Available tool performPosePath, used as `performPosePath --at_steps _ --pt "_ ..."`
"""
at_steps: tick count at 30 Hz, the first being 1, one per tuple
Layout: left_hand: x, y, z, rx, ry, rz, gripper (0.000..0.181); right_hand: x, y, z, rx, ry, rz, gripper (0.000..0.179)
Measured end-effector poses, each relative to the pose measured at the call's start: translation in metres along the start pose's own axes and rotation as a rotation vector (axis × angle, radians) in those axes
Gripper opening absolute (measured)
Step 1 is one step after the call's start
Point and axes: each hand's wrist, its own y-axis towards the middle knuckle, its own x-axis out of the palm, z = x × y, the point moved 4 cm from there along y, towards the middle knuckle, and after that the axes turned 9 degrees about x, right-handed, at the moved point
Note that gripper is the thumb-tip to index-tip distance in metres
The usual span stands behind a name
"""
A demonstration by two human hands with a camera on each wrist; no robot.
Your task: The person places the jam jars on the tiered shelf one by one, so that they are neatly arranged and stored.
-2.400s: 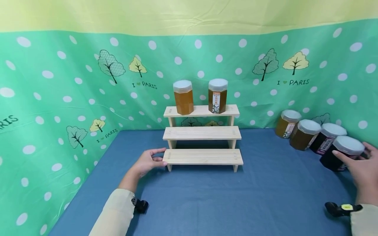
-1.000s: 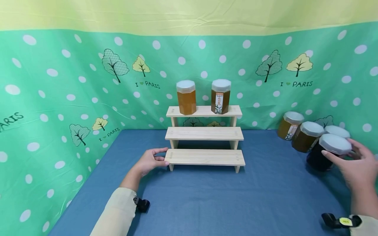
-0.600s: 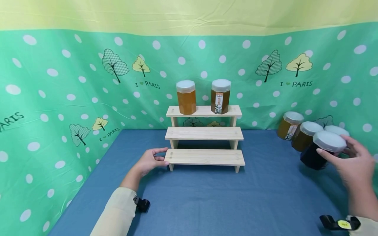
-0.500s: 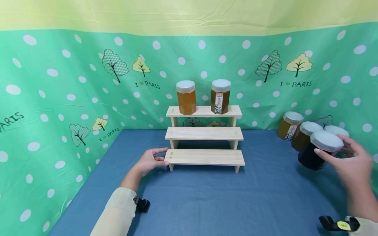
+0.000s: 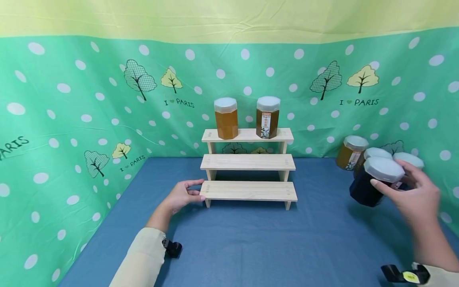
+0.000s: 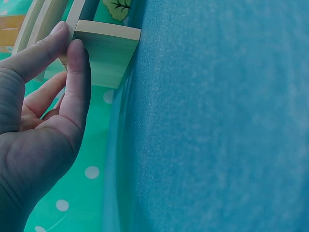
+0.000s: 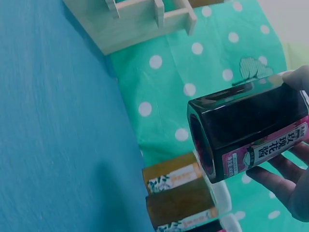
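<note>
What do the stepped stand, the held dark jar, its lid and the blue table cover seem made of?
Stepped stand: matte, pale wood, apparently unpainted; grain lines show on its boards.
Dark jar: glossy glass or hard plastic, by its sharp reflections; I cannot tell which.
Lid: probably plastic, whitish and satin, with moulded facets.
Blue table cover: likely matte fabric, faintly creased and woven-looking.

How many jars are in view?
6: orange jar and brown jar on the top shelf; dark jar in the right hand; amber jar, middle jar and rightmost jar on the table behind. More could be fully hidden.
</note>
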Motion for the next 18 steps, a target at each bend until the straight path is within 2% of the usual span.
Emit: performPosePath --at_steps 7,18 --pt "0.001 -0.002 0.002 0.002 0.002 -0.001 0.072 0.005 -0.005 -0.011 0.010 0.023 -0.060 0.077" --pt "0.001 -0.001 0.003 -0.007 0.009 0.006 0.071 0.012 -0.019 -0.035 -0.095 0.125 -0.124 0.073"
